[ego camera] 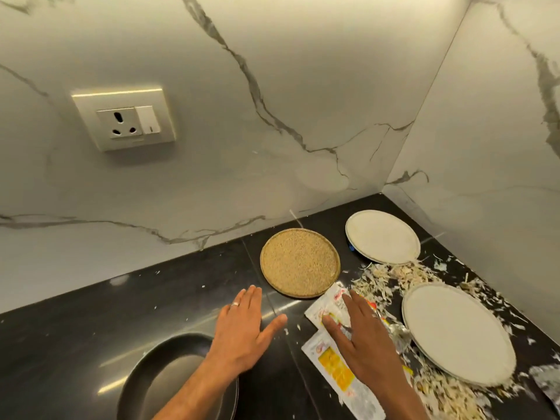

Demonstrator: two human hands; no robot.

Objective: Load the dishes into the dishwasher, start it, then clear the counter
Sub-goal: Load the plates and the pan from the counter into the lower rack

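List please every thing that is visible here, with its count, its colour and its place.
counter: one, black, bottom of view
wall: marble, white with grey veins, behind and right
socket: one, cream, on the wall at left
mat: one, tan, round, by the back wall
plates: two, pale grey-white, at right, one far, one near
pan: one, black, lower left, under the left forearm
packets: two, white with yellow and red print, centre
scraps: many, off-white, strewn around the plates
foil: silver piece, lower right edge
left hand: open, over the counter
right hand: open, on the packets
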